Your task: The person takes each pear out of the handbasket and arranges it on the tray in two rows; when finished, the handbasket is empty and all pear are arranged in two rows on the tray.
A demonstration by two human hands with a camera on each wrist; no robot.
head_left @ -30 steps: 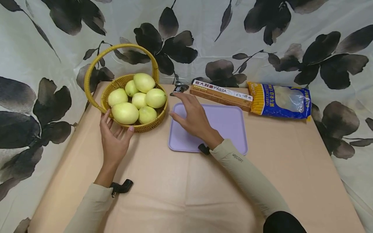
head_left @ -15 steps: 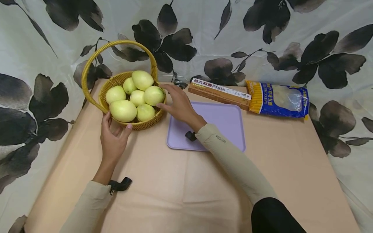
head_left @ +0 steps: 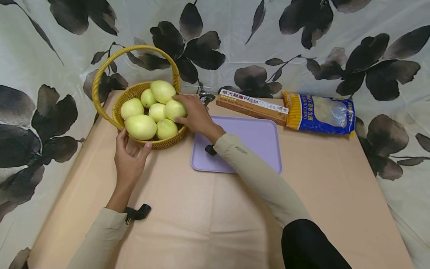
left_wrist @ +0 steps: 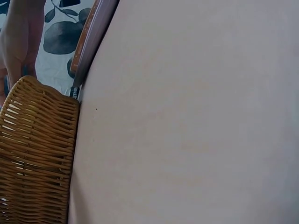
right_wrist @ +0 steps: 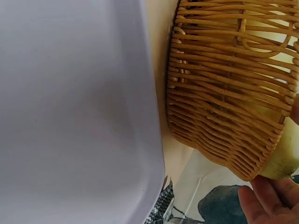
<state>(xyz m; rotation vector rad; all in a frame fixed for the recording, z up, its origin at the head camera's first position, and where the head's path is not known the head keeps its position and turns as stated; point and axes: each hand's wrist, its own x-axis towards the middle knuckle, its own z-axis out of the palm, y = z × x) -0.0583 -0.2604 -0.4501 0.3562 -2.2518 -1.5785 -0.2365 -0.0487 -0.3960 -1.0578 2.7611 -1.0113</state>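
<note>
A yellow wicker basket [head_left: 169, 143] with a tall arched handle [head_left: 134, 48] stands at the table's back left, holding several smooth, pale yellow-green fruits [head_left: 140, 127]. My left hand [head_left: 130, 164] holds the basket's near-left side, thumb against the front wall and fingers by the handle's foot. On the right, my right hand [head_left: 195, 114] reaches over the rim and grips the rightmost fruit [head_left: 175, 109] between thumb and fingers. The right wrist view shows fingers [right_wrist: 266, 198] at that fruit [right_wrist: 285, 151], beside the wicker wall [right_wrist: 224, 79]. The left wrist view shows the basket's side [left_wrist: 37, 154], not my left hand.
A lilac tray [head_left: 265, 149] lies right of the basket, under my right forearm. Behind it are a small black packet [head_left: 206, 98], a long pasta box [head_left: 252, 106] and a blue and yellow pasta bag [head_left: 322, 114]. A floral cloth [head_left: 248, 22] hangs behind the table.
My right hand has moved left from above the tray to the basket and taken hold of the rightmost fruit. My left hand stays at the basket; the view has shifted slightly.
</note>
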